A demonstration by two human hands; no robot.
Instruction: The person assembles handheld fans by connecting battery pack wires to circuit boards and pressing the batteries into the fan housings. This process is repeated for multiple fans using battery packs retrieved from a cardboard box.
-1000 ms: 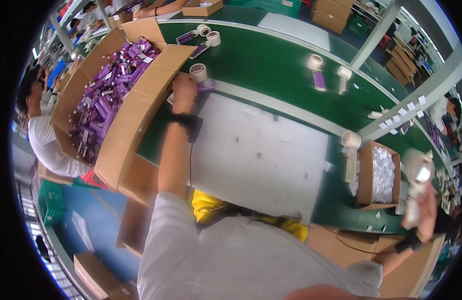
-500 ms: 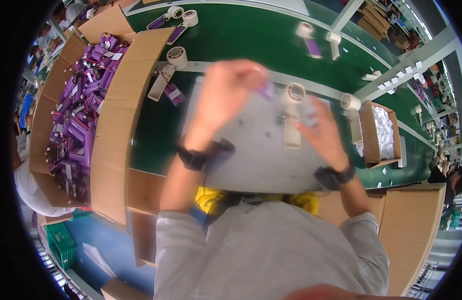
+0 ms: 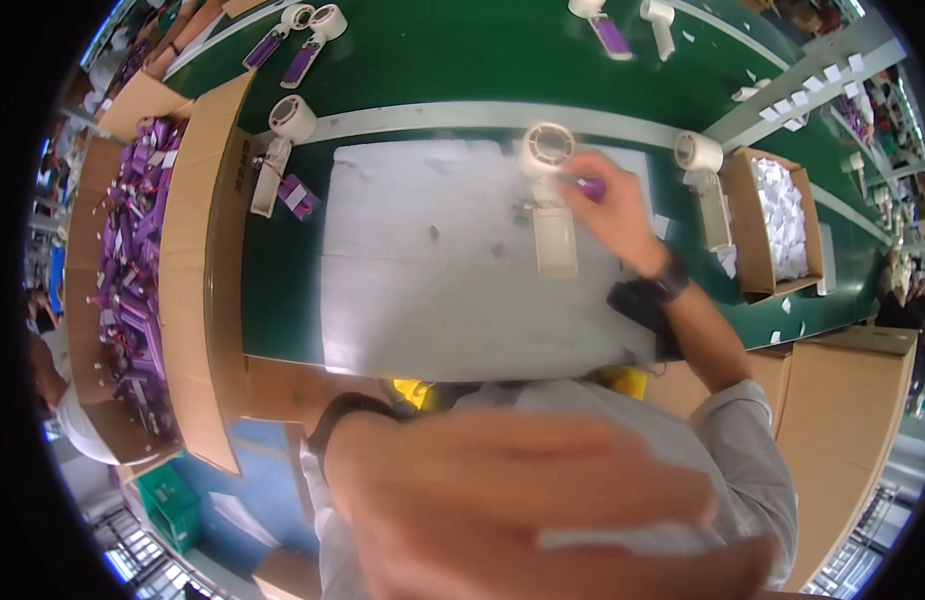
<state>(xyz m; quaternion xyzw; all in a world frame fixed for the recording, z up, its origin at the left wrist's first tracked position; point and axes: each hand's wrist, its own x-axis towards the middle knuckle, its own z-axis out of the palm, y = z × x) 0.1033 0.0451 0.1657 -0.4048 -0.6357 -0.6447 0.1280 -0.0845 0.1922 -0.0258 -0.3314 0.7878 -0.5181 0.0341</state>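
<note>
A white handheld fan (image 3: 549, 205) lies on the grey mat (image 3: 422, 290), round head away from me and handle toward me. My right hand (image 3: 612, 210) rests beside the fan's neck, fingertips pinched on a small purple piece (image 3: 588, 185). A dark band sits on that wrist. My left hand (image 3: 522, 500) is raised close to the camera at the bottom of the view, large and blurred. Whether it holds anything I cannot tell.
A long cardboard box (image 3: 197, 260) of purple packs runs along the left. Another white fan (image 3: 280, 140) and a purple packet (image 3: 298, 195) lie left of the mat. A third fan (image 3: 707, 190) and a box of white pieces (image 3: 782, 215) are on the right. A person (image 3: 57, 400) sits at far left.
My left hand has left the mat and come up close to the camera. My right hand stays at the fan, which now lies flat on the mat.
</note>
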